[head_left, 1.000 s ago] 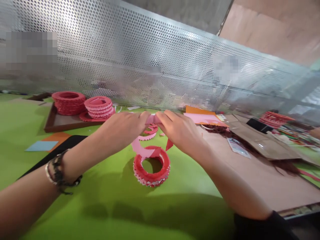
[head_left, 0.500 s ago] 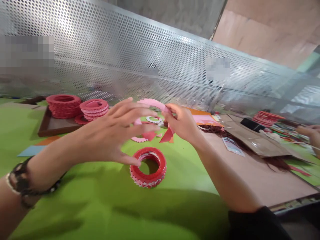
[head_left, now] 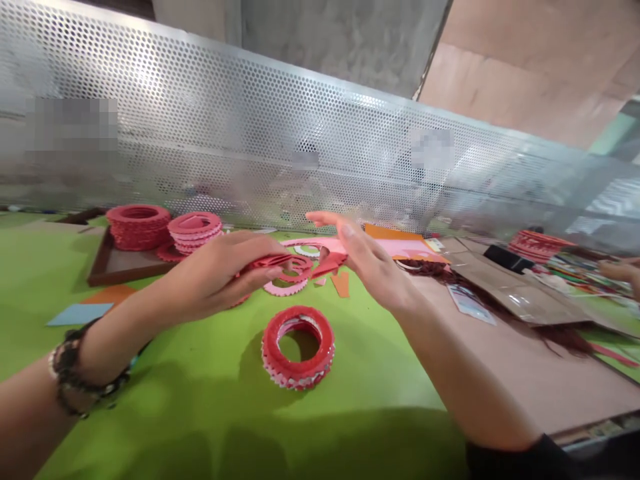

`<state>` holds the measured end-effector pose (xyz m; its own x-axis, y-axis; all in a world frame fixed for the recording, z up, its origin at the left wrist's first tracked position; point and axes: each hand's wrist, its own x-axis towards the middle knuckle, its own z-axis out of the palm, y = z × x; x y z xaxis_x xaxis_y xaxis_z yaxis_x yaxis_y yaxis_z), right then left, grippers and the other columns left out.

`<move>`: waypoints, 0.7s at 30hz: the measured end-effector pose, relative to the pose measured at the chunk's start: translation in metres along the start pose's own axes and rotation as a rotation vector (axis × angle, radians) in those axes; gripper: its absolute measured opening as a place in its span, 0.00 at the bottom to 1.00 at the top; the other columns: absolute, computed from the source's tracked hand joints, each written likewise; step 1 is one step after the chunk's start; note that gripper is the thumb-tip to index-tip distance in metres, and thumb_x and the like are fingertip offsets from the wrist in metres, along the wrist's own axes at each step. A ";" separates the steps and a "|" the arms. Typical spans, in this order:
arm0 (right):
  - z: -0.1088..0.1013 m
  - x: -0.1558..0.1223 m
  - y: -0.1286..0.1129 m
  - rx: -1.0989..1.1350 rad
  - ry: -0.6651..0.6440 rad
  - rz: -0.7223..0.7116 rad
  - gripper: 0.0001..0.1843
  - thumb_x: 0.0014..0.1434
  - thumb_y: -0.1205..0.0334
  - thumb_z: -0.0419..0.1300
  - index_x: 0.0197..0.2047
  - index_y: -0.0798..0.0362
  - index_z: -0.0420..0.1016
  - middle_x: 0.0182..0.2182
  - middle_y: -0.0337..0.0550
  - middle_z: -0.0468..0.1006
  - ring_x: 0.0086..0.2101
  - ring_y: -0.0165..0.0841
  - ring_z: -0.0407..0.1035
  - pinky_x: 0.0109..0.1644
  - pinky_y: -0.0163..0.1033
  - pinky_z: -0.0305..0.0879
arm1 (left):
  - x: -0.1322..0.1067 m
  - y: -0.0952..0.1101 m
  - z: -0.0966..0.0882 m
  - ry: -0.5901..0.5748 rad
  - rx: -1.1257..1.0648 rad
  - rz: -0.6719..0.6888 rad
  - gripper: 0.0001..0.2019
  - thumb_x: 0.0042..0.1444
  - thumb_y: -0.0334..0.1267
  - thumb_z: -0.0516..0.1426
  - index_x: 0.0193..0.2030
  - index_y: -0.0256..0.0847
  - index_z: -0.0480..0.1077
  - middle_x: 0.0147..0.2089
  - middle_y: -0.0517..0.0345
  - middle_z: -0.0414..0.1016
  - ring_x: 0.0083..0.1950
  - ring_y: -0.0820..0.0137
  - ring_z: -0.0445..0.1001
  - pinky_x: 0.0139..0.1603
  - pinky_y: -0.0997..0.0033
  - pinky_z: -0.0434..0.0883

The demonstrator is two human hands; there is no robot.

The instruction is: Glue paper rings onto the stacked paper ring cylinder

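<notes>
My left hand (head_left: 220,273) is closed, with thin red paper pieces (head_left: 264,262) pinched between its thumb and fingers; their full shape is partly hidden. My right hand (head_left: 373,270) is open, its fingers stretched out and apart. Beside its fingers lie a red paper scrap (head_left: 330,264) and a pale pink paper piece (head_left: 313,241). Below and between both hands, a thick stack of red and pink scalloped rings (head_left: 326,339) rests on the green table (head_left: 200,360). Just beyond my left fingertips is a single pink scalloped ring (head_left: 285,289).
A brown tray (head_left: 100,273) at left holds stacked red rings (head_left: 137,230) and pink rings (head_left: 195,233). Blue paper (head_left: 80,314) and orange scraps (head_left: 341,285) lie about. Brown paper bags (head_left: 520,287) occupy the right, near another person's hand (head_left: 620,268). A perforated metal panel (head_left: 250,120) stands behind.
The pink ring has left my right hand, whose fingers have opened. My left hand, spread before, has lowered and closed on red paper pieces. The thick ring stack stays put.
</notes>
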<state>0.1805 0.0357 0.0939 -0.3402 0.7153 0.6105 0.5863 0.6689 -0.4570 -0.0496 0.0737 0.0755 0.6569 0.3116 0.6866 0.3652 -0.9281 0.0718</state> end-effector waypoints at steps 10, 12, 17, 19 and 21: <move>-0.006 -0.011 -0.010 -0.300 0.158 -0.542 0.30 0.68 0.37 0.46 0.53 0.52 0.74 0.41 0.46 0.82 0.40 0.34 0.75 0.43 0.39 0.70 | -0.003 0.017 -0.013 0.009 -0.362 -0.080 0.17 0.68 0.51 0.46 0.41 0.46 0.72 0.29 0.58 0.74 0.28 0.68 0.70 0.29 0.71 0.68; -0.006 -0.013 -0.014 -0.431 0.198 -0.484 0.26 0.70 0.42 0.47 0.54 0.52 0.74 0.42 0.46 0.82 0.40 0.35 0.75 0.43 0.40 0.70 | -0.001 0.021 -0.013 0.005 -0.389 -0.162 0.18 0.67 0.52 0.45 0.39 0.46 0.71 0.28 0.58 0.73 0.25 0.69 0.69 0.26 0.71 0.67; 0.004 -0.013 -0.016 -0.316 0.226 -0.585 0.11 0.71 0.57 0.52 0.48 0.51 0.74 0.41 0.43 0.82 0.41 0.33 0.75 0.45 0.40 0.70 | 0.002 0.024 -0.008 0.090 -0.456 -0.209 0.14 0.66 0.47 0.47 0.37 0.45 0.68 0.23 0.62 0.67 0.21 0.72 0.64 0.21 0.74 0.63; 0.012 -0.014 -0.014 -0.099 0.267 -0.612 0.09 0.71 0.62 0.52 0.50 0.50 0.71 0.38 0.40 0.81 0.35 0.28 0.75 0.39 0.35 0.71 | 0.002 0.024 -0.006 0.094 -0.470 -0.186 0.10 0.65 0.45 0.50 0.38 0.45 0.68 0.22 0.66 0.64 0.19 0.73 0.60 0.18 0.75 0.60; 0.017 -0.016 -0.014 0.022 0.316 -0.618 0.09 0.70 0.64 0.52 0.52 0.50 0.69 0.37 0.38 0.80 0.29 0.25 0.73 0.32 0.32 0.69 | 0.001 0.025 -0.004 0.096 -0.426 -0.145 0.07 0.64 0.43 0.53 0.38 0.45 0.69 0.23 0.66 0.67 0.21 0.74 0.62 0.20 0.76 0.61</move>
<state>0.1654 0.0189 0.0795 -0.3743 0.1112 0.9206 0.3378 0.9409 0.0237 -0.0424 0.0500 0.0805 0.5476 0.4424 0.7102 0.1313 -0.8837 0.4493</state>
